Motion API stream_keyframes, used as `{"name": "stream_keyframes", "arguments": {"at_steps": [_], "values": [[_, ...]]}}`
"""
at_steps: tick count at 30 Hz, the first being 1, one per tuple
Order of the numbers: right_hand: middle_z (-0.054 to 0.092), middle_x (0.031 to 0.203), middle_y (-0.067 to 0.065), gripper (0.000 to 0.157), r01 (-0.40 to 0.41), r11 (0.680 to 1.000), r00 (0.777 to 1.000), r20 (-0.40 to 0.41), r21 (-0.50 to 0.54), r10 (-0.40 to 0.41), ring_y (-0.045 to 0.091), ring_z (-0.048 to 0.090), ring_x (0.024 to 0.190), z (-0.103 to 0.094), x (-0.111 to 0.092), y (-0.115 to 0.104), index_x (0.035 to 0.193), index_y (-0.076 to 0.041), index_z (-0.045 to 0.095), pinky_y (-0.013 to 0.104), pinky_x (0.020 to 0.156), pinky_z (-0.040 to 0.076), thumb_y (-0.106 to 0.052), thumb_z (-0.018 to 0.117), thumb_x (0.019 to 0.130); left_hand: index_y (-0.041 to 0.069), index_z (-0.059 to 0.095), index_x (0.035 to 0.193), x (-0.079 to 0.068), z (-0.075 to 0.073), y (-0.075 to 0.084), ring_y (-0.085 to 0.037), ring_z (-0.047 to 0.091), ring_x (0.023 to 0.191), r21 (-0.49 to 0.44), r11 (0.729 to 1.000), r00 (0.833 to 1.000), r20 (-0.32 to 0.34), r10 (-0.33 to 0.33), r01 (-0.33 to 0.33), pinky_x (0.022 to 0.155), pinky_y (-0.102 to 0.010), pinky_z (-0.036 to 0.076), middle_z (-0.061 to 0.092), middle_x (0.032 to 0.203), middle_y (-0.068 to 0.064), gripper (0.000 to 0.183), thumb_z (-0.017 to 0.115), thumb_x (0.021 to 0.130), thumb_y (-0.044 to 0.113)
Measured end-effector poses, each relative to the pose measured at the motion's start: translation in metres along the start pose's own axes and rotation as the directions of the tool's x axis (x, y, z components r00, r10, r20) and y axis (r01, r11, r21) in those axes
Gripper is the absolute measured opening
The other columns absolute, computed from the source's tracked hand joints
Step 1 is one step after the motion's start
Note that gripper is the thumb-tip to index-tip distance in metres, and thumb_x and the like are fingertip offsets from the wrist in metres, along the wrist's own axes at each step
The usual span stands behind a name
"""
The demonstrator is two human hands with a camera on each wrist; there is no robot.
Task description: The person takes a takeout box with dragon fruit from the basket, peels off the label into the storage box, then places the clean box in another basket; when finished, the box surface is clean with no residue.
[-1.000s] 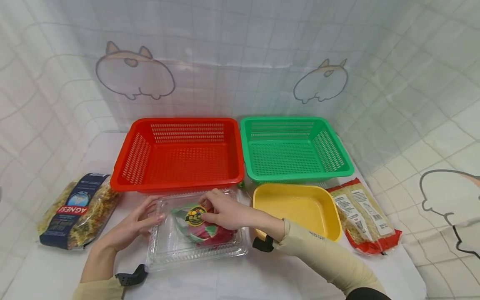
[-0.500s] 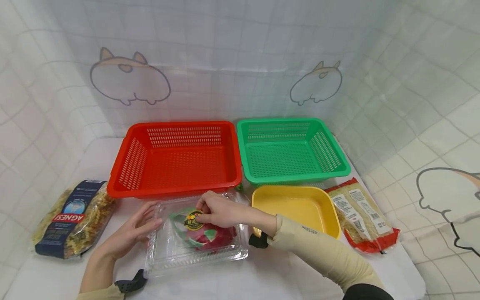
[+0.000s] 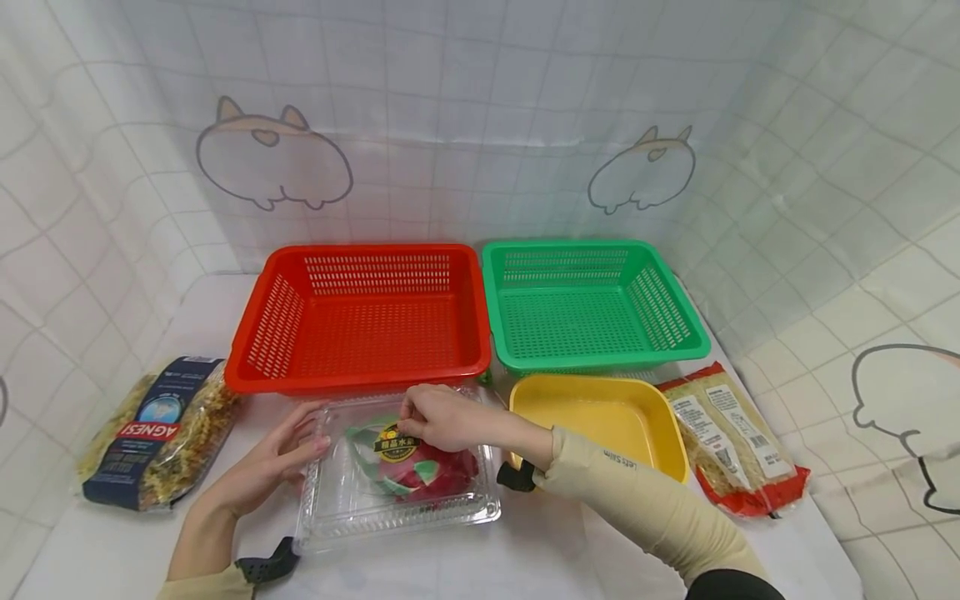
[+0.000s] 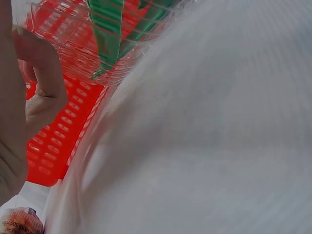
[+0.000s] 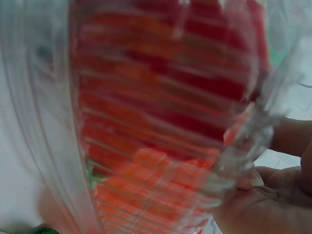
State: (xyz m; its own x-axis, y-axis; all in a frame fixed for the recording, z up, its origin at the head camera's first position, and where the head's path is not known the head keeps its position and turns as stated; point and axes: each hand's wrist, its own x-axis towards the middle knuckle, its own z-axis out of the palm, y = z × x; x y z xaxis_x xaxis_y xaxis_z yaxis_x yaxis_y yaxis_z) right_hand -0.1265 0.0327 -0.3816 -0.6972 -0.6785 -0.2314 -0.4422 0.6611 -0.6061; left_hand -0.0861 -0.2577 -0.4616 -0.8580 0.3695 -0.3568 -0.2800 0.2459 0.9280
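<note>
A clear plastic clamshell box (image 3: 330,504) lies near the front of the table. Through its lid shows a dragon fruit (image 3: 442,479), pink with green scales. On the lid is a round black and gold sticker (image 3: 395,447). My left hand (image 3: 262,471) grips the box's left side, thumb at the lid's edge; the left wrist view shows a bent finger (image 4: 48,78) beside the ribbed wall. My right hand (image 3: 453,421) reaches over the lid, finger and thumb pinching at the sticker's upper right edge. In the right wrist view the box (image 5: 156,97) is blurred and close.
Behind the box stand a red basket (image 3: 375,379) and a green basket (image 3: 600,358). A yellow basin (image 3: 600,417) sits under my right forearm. A pasta bag (image 3: 157,433) lies at left, another red-ended food bag (image 3: 731,442) at right. Something small and green (image 3: 486,377) sits between the baskets.
The head view has shifted slightly. Both hands stay about where they were on the box, with the right fingers still at the sticker, a little more closely bent.
</note>
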Motion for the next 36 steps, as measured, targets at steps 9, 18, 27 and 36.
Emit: {"name": "stream_keyframes", "arguments": {"at_steps": [9,18,27,36], "values": [[0.054,0.082,-0.006,0.012,0.005,0.998,1.0,0.0,-0.059,-0.005,0.009,0.049,0.077,0.0019,0.0006,0.0009,0.096,-0.011,0.061,0.018,0.07,0.041,-0.021,0.059,0.102,0.023,0.023,0.153,-0.0018,-0.0001,0.0014,-0.02,0.052,0.115,0.013,0.999,0.999,0.029,0.04,-0.04,0.067,-0.044,0.057,0.023,0.159,-0.026,0.06,0.053,0.102,0.022],[0.053,0.083,-0.006,0.012,-0.007,0.999,1.0,0.005,-0.042,0.007,0.009,0.048,0.079,0.0026,-0.0014,0.0004,0.096,-0.012,0.059,0.018,0.071,0.041,-0.021,0.057,0.103,0.023,0.023,0.154,-0.0027,0.0003,0.0002,-0.018,0.053,0.113,0.022,0.999,0.999,0.027,0.045,-0.046,0.067,-0.044,0.056,0.022,0.159,-0.025,0.06,0.052,0.102,0.023],[0.053,0.085,-0.006,0.012,0.007,1.0,1.0,-0.004,0.004,-0.007,0.008,0.047,0.08,0.0032,-0.0041,0.0028,0.096,-0.013,0.058,0.019,0.074,0.042,-0.021,0.054,0.103,0.023,0.023,0.154,-0.0018,0.0008,0.0,-0.017,0.054,0.111,0.017,0.998,0.997,0.035,0.065,-0.066,0.063,-0.042,0.056,0.024,0.157,-0.026,0.059,0.052,0.102,0.021],[0.053,0.084,-0.006,0.012,0.009,0.997,1.0,-0.005,0.073,-0.008,0.007,0.047,0.078,0.0021,-0.0075,0.0057,0.095,-0.013,0.058,0.019,0.072,0.041,-0.021,0.055,0.103,0.024,0.026,0.154,-0.0021,-0.0006,-0.003,-0.018,0.056,0.111,0.028,0.996,0.996,0.04,0.079,-0.08,0.068,-0.044,0.055,0.034,0.151,-0.017,0.057,0.051,0.103,0.019]]}}
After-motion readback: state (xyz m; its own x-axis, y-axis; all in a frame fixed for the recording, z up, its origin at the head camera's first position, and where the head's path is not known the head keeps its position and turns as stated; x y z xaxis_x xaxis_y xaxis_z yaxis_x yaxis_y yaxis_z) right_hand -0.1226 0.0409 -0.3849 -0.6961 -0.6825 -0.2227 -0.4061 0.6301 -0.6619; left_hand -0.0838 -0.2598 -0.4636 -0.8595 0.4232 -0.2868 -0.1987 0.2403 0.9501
